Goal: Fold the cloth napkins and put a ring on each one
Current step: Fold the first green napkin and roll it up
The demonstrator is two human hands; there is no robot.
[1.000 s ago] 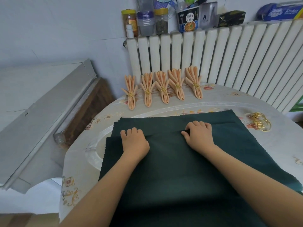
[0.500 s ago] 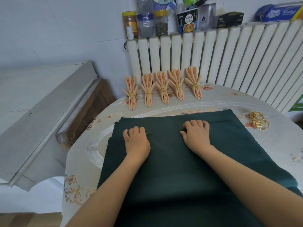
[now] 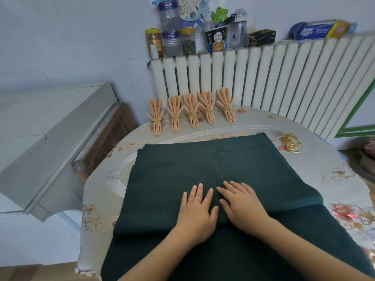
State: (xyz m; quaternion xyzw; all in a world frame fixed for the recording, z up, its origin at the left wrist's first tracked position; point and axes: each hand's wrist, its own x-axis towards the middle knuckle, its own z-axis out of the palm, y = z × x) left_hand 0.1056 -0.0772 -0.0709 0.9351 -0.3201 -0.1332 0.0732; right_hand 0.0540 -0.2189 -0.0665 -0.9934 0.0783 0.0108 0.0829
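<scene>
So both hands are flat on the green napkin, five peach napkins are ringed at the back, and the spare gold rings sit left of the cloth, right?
Not quite: in the head view the spare gold rings sit right of the cloth. The rest holds: the left hand and right hand lie flat on the green napkin, and five peach napkins stand ringed at the back.

Your two hands, the left hand [image 3: 197, 214] and the right hand [image 3: 242, 205], are bare, with no gloves, rings, watch or bracelet showing. Your forearms [image 3: 300, 246] are bare too, right down to the bottom edge of the view. Your fingernails are short and unpainted.
</scene>
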